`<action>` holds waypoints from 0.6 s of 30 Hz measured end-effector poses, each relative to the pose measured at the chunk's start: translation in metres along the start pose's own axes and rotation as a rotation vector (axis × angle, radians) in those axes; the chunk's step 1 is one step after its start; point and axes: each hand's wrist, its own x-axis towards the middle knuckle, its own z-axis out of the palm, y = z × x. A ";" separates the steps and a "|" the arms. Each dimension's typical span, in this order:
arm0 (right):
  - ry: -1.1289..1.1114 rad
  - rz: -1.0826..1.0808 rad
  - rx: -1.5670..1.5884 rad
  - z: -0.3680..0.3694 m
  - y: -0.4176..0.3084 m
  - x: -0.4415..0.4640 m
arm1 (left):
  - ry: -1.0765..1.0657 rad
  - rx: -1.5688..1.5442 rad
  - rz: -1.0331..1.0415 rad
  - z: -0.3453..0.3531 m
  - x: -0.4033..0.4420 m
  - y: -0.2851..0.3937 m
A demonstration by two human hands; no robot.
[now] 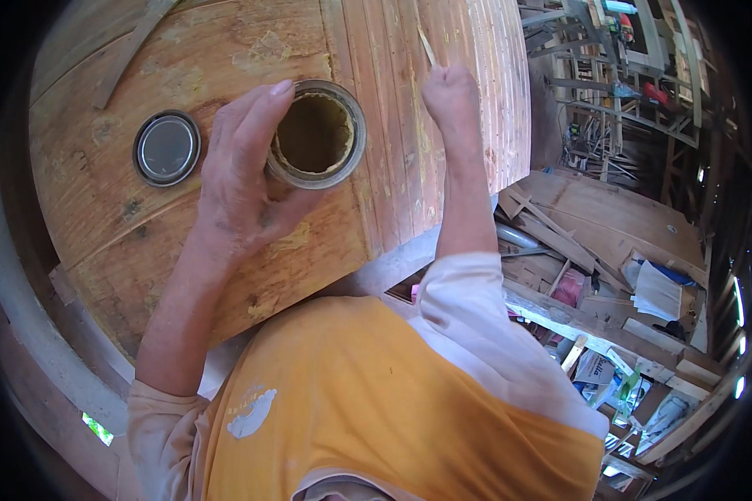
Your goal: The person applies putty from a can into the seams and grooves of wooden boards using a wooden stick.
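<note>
Lid (pixel 166 148), round and shallow, lies flat on the worktop (pixel 100 209), just beside the left hand (pixel 236 184). It looks thin and stiff, best picked up by its raised edge. Next comes the can (pixel 359 134), above the worktop's bare wood, its open mouth facing up towards the head; whether its base touches the wood cannot be seen. The left fingers (pixel 265 114) are spread and clamped on it, thumb on the near side, the others over the far side. Its long axis runs roughly upright. It should be rigid, with some weight if much is inside, and a smeared rim could be slippery; the outer wall, held level, is the sound place to grip, clear of the crusted mouth. Farther right, over the ribbed boards, the right hand (pixel 451 100) is closed, fingers together on the near end of a stick (pixel 427 48). That is slim, probably light and easily snapped; its long axis points away from the body, tip slightly leftward.
</note>
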 end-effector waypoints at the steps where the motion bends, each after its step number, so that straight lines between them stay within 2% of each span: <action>1: -0.002 0.003 0.000 0.001 -0.001 0.006 | -0.001 0.000 0.003 0.000 0.001 0.001; 8: -0.015 0.045 0.044 0.012 0.009 0.002 | -0.001 -0.007 -0.015 0.001 -0.001 0.000; 11: -0.072 0.139 0.040 0.000 -0.015 0.002 | 0.003 -0.011 0.006 0.002 -0.001 -0.001; 14: -0.097 0.127 -0.104 0.005 0.000 -0.014 | -0.006 0.016 0.015 -0.002 0.002 -0.001; 18: -0.036 0.052 -0.132 0.011 0.001 -0.003 | -0.007 -0.006 -0.016 0.000 0.000 0.000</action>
